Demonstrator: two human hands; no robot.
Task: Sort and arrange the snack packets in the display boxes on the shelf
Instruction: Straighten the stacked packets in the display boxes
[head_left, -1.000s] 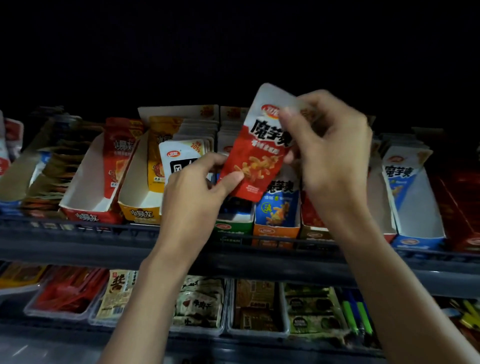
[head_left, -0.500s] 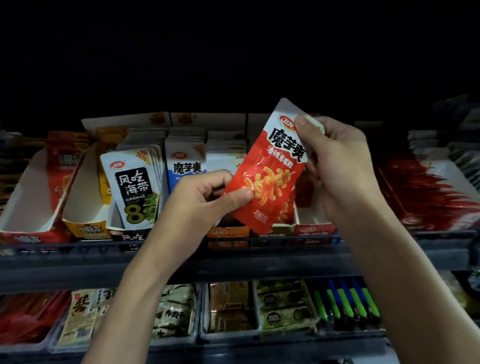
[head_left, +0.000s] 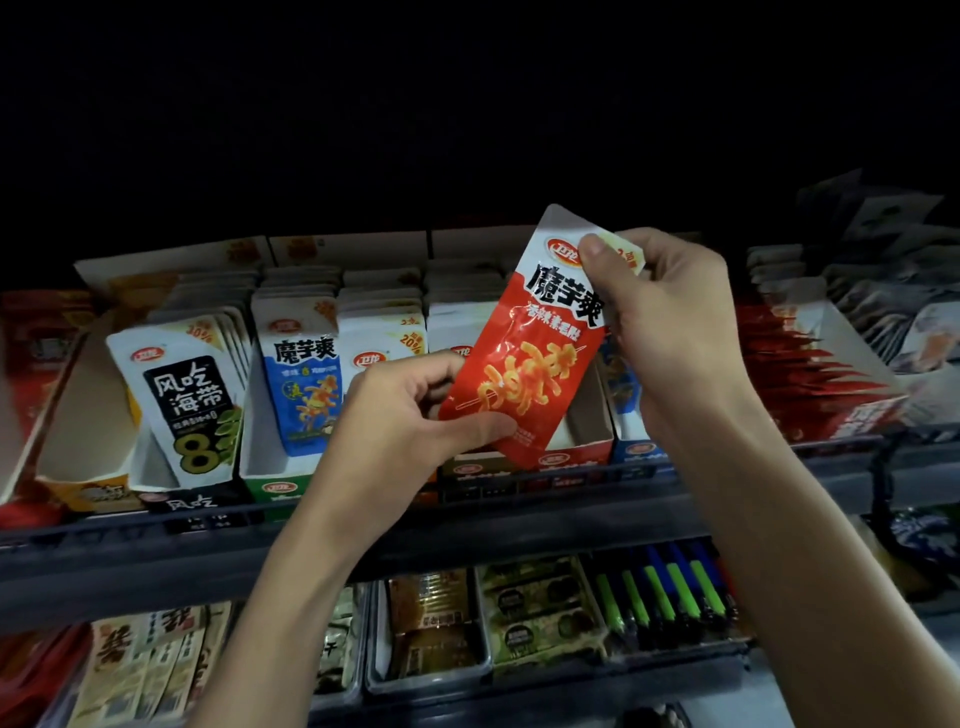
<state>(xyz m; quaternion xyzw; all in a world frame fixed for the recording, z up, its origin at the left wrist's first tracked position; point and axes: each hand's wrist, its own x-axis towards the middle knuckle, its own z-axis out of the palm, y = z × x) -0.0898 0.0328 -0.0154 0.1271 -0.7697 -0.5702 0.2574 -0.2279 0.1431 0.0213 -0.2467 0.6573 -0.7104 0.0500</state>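
Red packet (head_left: 524, 358) pinched at top corner by right hand (head_left: 670, 332) and at bottom edge by left hand (head_left: 410, 421), long axis near upright, tilted right, hovering just above the half-empty red box (head_left: 576, 454)

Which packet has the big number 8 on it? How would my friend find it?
Look at the upper shelf with its row of display boxes, then go toward the left end, just left of the blue packet. The seaweed packet stands at the front of its box. Only it has a black label panel and a big yellow-green 8; its neighbours are blue or red.
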